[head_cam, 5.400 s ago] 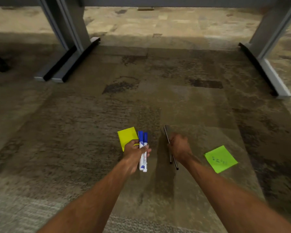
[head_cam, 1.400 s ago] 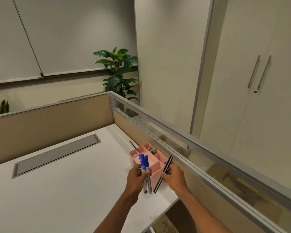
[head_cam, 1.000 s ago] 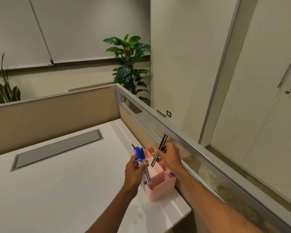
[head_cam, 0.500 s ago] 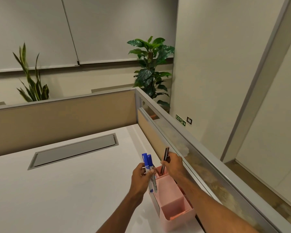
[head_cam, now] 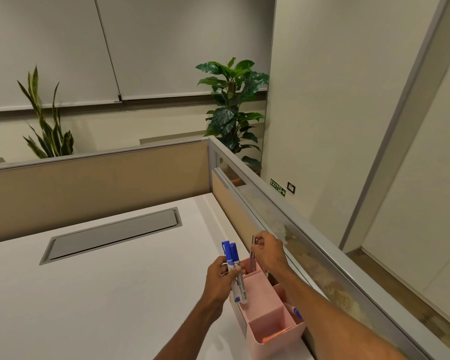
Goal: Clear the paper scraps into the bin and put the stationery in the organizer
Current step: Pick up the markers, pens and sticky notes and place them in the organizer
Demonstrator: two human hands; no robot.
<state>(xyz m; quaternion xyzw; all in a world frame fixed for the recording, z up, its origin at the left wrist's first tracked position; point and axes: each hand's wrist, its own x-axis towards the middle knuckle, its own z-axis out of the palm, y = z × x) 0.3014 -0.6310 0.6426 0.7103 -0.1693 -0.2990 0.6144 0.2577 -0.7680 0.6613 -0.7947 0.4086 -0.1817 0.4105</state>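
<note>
Gripping dark pens [head_cam: 253, 252] over organizer [head_cam: 273, 331], desk edge [head_cam: 283, 353]

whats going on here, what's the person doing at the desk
A person is tidying stationery into a pink organizer at the corner of a white desk. The right hand is lowering dark pens upright into the organizer's far compartment. The left hand holds two blue-capped markers beside it, not yet put in. No paper scraps or bin are in view.

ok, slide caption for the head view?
Right hand lowers dark pens into pink organizer; left hand holds two blue markers.
</note>
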